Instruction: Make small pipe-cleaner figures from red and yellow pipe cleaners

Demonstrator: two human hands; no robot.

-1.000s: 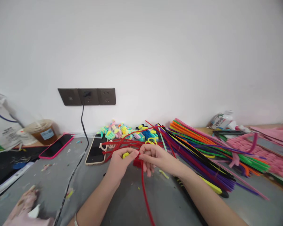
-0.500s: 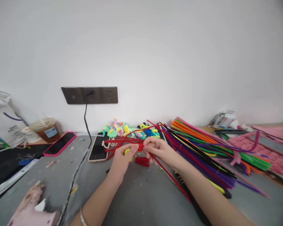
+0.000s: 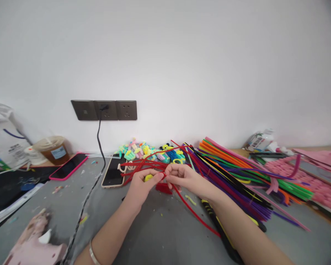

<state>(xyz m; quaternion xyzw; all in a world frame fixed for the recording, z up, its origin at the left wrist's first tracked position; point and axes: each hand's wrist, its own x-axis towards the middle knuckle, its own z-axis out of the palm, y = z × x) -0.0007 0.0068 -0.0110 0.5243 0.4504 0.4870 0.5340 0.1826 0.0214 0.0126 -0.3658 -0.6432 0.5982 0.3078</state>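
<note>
Above a gray desk [image 3: 154,232], our left hand [image 3: 142,186] and right hand [image 3: 184,179] pinch a red pipe cleaner [image 3: 191,209] between them, its tail curving right. We appear to be shaping it; the next bend would call for a steady left-hand hold.

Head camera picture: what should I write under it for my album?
Two hands pinch a red pipe cleaner over a grey table, colourful pipe cleaners lying alongside.
</note>
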